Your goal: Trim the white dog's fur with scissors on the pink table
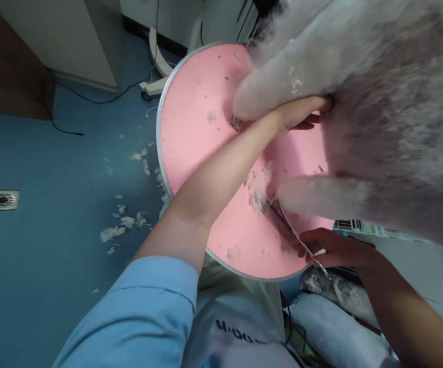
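A fluffy white and grey dog (378, 87) stands on a round pink table (194, 112). My left hand (300, 111) reaches under its body between the legs and presses into the fur, fingers partly hidden. My right hand (334, 248) grips a pair of metal scissors (288, 225) whose blades point at the near paw (302, 197) and touch its fur. The far leg (260, 89) rests on the table beside my left wrist. Clipped fur (258, 186) lies by the blades.
Tufts of cut fur (124, 225) are scattered on the blue floor, left of the table. A floor drain (1, 200) is at far left. A white stand base and black cables (156, 76) lie behind the table. Plastic-wrapped items (336, 327) sit below it.
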{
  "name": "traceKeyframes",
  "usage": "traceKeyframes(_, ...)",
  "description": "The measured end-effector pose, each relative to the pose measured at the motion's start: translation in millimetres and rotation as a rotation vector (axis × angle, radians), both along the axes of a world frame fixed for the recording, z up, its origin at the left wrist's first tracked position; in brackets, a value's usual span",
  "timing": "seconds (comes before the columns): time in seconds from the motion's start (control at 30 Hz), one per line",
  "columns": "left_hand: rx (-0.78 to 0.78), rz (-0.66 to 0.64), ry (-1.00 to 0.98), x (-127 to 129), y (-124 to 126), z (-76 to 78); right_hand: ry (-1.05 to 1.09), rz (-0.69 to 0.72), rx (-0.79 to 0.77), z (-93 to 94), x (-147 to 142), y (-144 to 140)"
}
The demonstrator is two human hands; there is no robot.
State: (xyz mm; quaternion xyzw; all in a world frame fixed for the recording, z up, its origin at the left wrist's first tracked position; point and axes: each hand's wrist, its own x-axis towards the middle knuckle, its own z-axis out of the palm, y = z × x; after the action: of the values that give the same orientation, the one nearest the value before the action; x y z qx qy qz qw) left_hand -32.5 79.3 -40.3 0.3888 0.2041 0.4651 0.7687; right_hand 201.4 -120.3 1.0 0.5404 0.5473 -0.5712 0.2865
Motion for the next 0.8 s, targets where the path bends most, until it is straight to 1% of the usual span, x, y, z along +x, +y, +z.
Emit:
traceKeyframes(0.1, -0.001, 0.002, -0.009, 0.7, -0.3, -1.4, 0.004, -0.051, 0.003, -3.0, -6.1, -3.9)
traceKeyframes(0.2, -0.038, 0.004, -0.009, 0.9, -1.0, -0.4, 0.022, -0.135, -0.019, -6.7, -11.0, -10.4)
traceKeyframes(0.33, -0.050, -0.008, -0.004, 0.4, -0.7, 2.0, 0.046, -0.248, 0.023, -14.7, -12.0, -19.7)
traceKeyframes(0.43, -0.048, -0.010, 0.018, 0.3, -0.5, 2.8, 0.039, -0.329, 0.019, -20.0, -13.0, -25.3)
traceKeyframes(0.5, -0.033, -0.006, 0.024, 0.5, -1.1, 2.7, 0.055, -0.341, 0.006, -20.8, -15.4, -27.6)
traceKeyframes(0.67, -0.022, 0.005, 0.023, 1.0, -4.2, 1.7, 0.076, -0.335, 0.054, -20.4, -21.1, -31.0)
traceKeyframes(0.8, -0.024, 0.028, -0.018, 3.7, -0.2, -4.3, 0.127, -0.364, 0.037, -30.4, -18.7, -29.4)
